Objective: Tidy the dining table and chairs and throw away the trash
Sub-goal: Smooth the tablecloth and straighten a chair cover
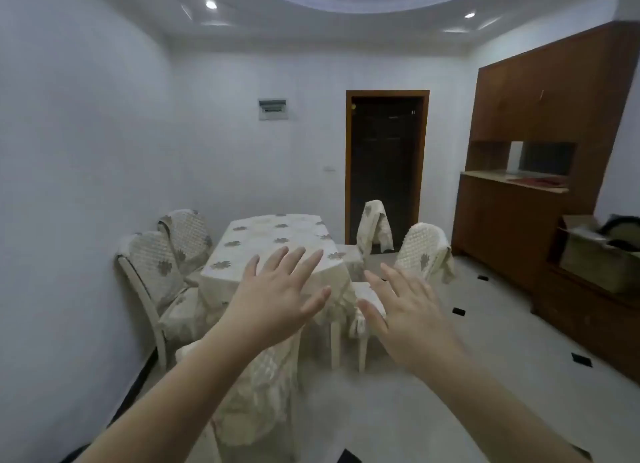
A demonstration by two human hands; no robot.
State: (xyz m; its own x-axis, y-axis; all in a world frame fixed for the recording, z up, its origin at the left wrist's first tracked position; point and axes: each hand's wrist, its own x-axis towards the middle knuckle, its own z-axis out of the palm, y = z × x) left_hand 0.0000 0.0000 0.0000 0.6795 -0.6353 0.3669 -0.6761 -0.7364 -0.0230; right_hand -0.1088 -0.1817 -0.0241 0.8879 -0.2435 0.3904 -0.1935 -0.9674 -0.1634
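Note:
The dining table (277, 234) stands ahead of me under a cream cloth with flower prints. Two covered chairs (162, 265) line its left side near the wall, and two more (424, 251) stand on its right, the far one (374, 230) turned outward. A further covered chair (256, 386) is close in front of me, partly behind my left arm. My left hand (273, 296) and my right hand (412, 313) are both raised in the air before the table, palms down, fingers spread, holding nothing. I see no trash on the tabletop from here.
A tall wooden cabinet with a counter (519, 182) fills the right wall. A lower unit carries a woven basket (595, 254). A dark open doorway (386, 168) lies beyond the table. The pale tiled floor (467, 376) stretches to the right.

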